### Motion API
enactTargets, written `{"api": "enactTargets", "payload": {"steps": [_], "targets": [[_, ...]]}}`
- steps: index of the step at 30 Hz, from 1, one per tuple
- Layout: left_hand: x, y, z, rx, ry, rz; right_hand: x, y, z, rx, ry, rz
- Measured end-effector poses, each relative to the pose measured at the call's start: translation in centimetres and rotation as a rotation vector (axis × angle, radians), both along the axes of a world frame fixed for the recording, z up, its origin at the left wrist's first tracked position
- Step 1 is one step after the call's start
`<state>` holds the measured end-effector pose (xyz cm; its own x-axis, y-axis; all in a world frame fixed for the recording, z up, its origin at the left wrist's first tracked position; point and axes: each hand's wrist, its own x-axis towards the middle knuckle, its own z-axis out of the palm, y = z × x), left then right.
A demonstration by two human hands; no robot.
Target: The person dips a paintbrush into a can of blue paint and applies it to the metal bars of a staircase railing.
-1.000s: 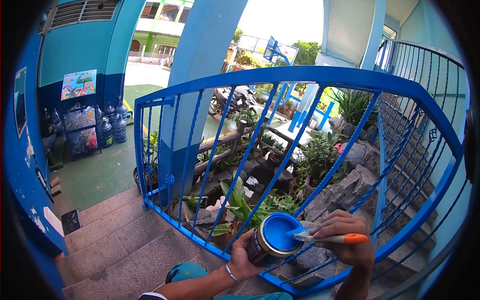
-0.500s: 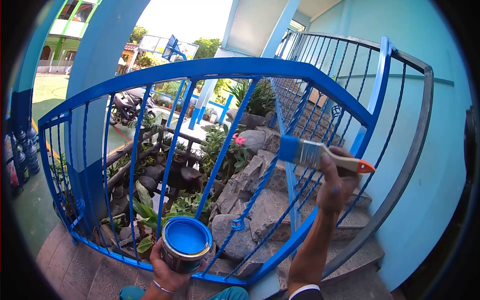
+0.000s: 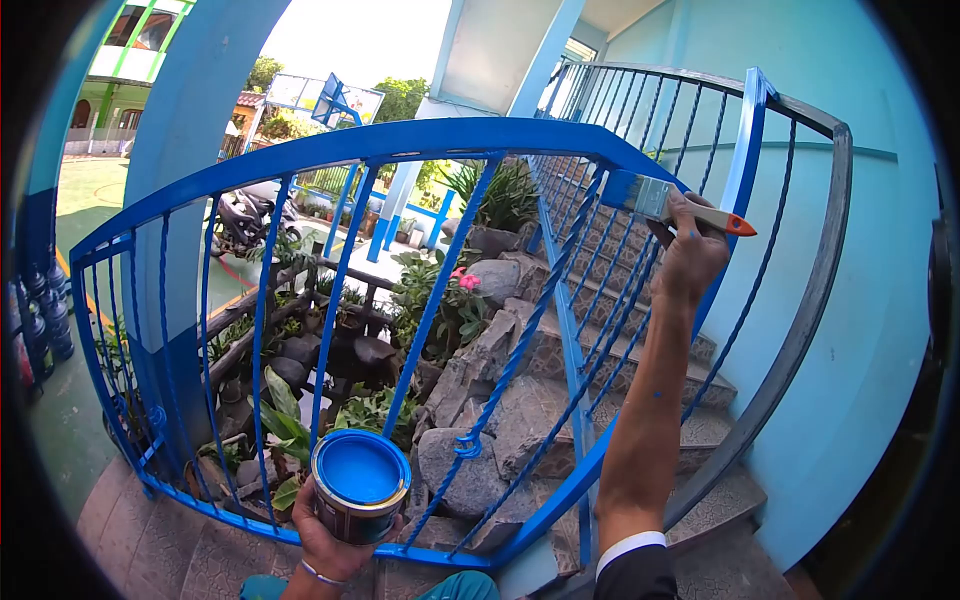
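My right hand (image 3: 690, 250) is closed around a paintbrush (image 3: 650, 196) with a pale, orange-tipped handle. Its blue-coated bristles point left and overlap the top of a twisted bar, just under the top rail of the blue metal railing (image 3: 430, 133). Low in the view, my left hand (image 3: 335, 540) grips a paint can (image 3: 362, 525) from the side and below. The can is held nearly upright, and bright blue paint (image 3: 360, 470) shows inside its rim. Small blue spots mark my right forearm.
Behind the railing are rocks (image 3: 455, 470), plants (image 3: 430, 300) and tiled stairs (image 3: 690, 400). A grey handrail (image 3: 835, 250) curves along the light blue wall (image 3: 870, 330) at right. A blue pillar (image 3: 165, 270) rises at left, and a motorcycle (image 3: 250, 220) stands beyond.
My right hand has moved up and slightly right, bringing the bristles up to the railing's top corner. My left hand still holds the can low. The view has shifted slightly.
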<state>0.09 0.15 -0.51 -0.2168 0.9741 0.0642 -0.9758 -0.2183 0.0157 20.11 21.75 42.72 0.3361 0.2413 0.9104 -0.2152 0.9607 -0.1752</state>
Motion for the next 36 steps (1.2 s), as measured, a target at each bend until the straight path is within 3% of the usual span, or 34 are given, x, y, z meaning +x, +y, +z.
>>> {"api": "enactTargets", "payload": {"steps": [5, 10, 13, 14, 18, 25, 26, 29, 33, 36], "targets": [[-0.2, 0.0, 0.0, 0.029, -0.023, -0.045, -0.6, -0.3, -2.2, 0.215, -0.060, -0.301], [-0.1, 0.1, -0.1, 0.012, -0.020, -0.016, -2.7, 1.5, -4.4, 0.324, -0.099, -0.276], [-0.1, 0.2, -0.5, 0.001, -0.028, -0.008, -2.6, 1.9, -6.1, 0.526, -0.150, -0.430], [-0.2, 0.2, -0.5, -0.002, -0.030, -0.004, -2.6, 1.8, -6.8, 0.471, -0.137, -0.320], [-0.3, -0.1, -0.4, -0.011, 0.001, 0.011, -2.6, 1.7, -5.7, 0.493, -0.064, -0.403], [-0.1, -0.3, 0.1, 0.016, -0.023, 0.015, -2.4, -1.0, -8.7, 0.781, -0.404, -0.663], [-0.2, -0.3, 0.1, 0.026, -0.026, 0.005, -1.9, -1.2, -9.0, 0.792, -0.445, -0.624], [-0.4, -0.1, -0.6, 0.020, 0.002, 0.009, -1.4, -0.2, -8.2, 0.613, -0.224, -0.388], [-0.6, -0.3, -0.6, -0.004, 0.052, -0.017, -2.0, 1.5, -6.8, 0.542, -0.113, -0.486], [-0.5, -0.3, -0.4, -0.007, 0.044, -0.023, -2.4, 0.3, -9.2, 0.653, -0.228, -0.547]]}}
